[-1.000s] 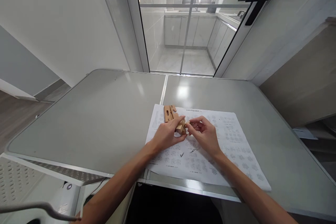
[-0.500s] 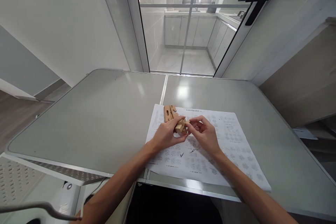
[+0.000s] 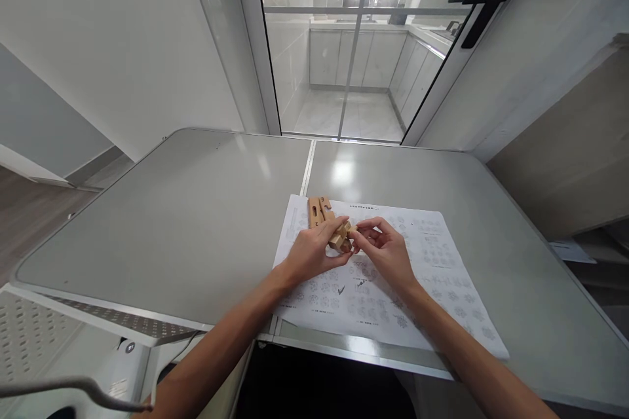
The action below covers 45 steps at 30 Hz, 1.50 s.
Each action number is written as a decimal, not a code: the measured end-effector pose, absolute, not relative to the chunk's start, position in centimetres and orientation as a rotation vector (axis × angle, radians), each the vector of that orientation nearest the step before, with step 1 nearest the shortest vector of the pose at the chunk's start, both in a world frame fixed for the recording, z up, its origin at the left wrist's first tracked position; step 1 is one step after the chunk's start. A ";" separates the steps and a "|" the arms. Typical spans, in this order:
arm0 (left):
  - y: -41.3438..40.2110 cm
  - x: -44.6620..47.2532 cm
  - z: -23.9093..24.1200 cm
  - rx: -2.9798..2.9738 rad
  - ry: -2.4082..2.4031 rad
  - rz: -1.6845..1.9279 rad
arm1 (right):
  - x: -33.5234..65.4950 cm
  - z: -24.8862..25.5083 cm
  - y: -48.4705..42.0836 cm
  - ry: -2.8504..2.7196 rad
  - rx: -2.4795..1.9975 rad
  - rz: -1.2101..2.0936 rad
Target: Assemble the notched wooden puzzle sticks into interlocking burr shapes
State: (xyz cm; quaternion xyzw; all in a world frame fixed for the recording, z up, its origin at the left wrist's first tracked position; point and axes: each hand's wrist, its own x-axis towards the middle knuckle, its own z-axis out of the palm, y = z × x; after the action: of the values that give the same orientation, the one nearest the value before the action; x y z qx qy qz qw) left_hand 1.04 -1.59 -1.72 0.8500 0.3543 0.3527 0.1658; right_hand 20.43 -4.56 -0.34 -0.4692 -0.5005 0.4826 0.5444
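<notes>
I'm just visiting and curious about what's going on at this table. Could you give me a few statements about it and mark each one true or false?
1. Both hands hold a small wooden puzzle between them. True: the left hand and the right hand meet on the wooden puzzle.
2. The hands work above a printed sheet. True: the sheet lies flat on the table, covered in small diagrams.
3. Loose wooden pieces lie by the near edge of the table. False: the loose wooden pieces lie at the sheet's far edge, beyond the hands.
4. The sheet is blank. False: it carries rows of printed figures and a few pen ticks.
</notes>
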 end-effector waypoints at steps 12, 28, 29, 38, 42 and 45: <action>-1.8 1.1 -0.5 2.342 1.072 0.937 | 20.5 -0.1 -4.5 -1.153 -1.101 1.203; -1.7 1.0 -0.7 2.191 0.976 0.967 | 20.7 -0.6 -4.3 -1.267 -1.159 1.128; -1.7 1.0 -0.7 2.185 0.981 0.973 | 20.7 -0.7 -4.3 -1.290 -1.184 1.110; -1.6 1.0 -0.7 2.193 0.977 1.001 | 20.3 -0.7 -4.5 -1.466 -1.253 0.891; -1.7 1.1 -0.7 2.177 1.007 0.988 | 20.1 -0.7 -4.6 -1.485 -1.256 0.821; -1.7 1.1 -0.7 2.162 1.042 0.974 | 20.0 -0.7 -4.7 -1.504 -1.233 0.813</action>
State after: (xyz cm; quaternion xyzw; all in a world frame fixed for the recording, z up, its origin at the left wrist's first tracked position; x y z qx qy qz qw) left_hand 1.07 -1.71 -0.72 0.8033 0.3870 0.3619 0.2721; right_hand 20.01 -4.74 -0.70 -0.5086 -0.6203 0.3352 0.4942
